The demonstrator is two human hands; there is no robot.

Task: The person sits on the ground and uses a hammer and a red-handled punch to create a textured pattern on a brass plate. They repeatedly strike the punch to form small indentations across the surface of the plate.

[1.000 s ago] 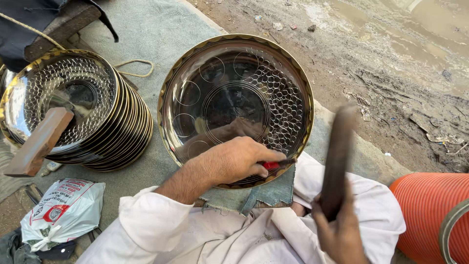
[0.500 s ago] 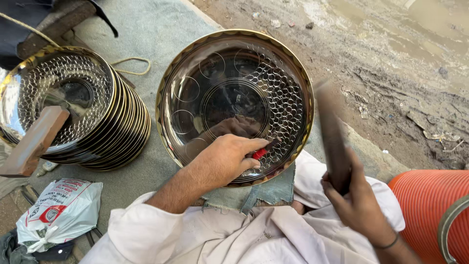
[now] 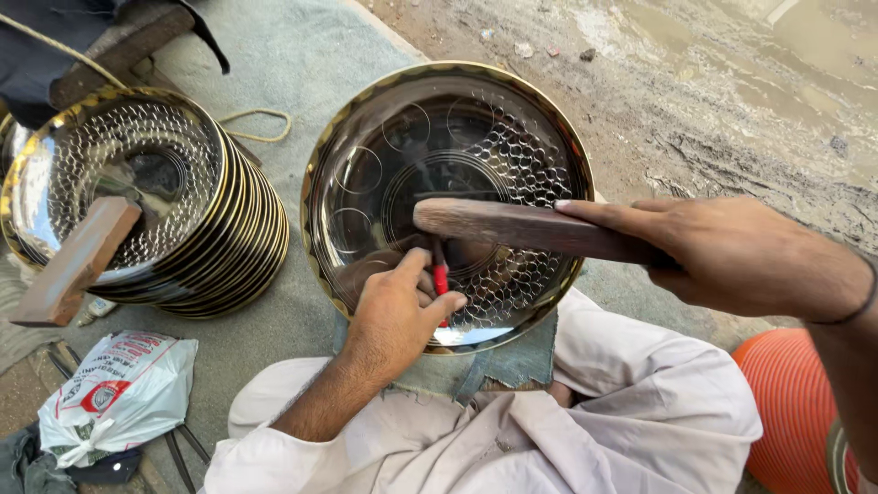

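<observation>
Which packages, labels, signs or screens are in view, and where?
Plastic bag: bottom left on the ground, below the stack of patterned metal plates; crumpled, knotted, white with red and dark printing.
No signs or screens in view; no label shows on the plate under the hands, the red-handled punch in the left hand or the wooden bar in the right hand.

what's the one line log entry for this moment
left hand: holds red punch on metal tray | right hand: holds wooden bat over punch | tray stack beside
</observation>
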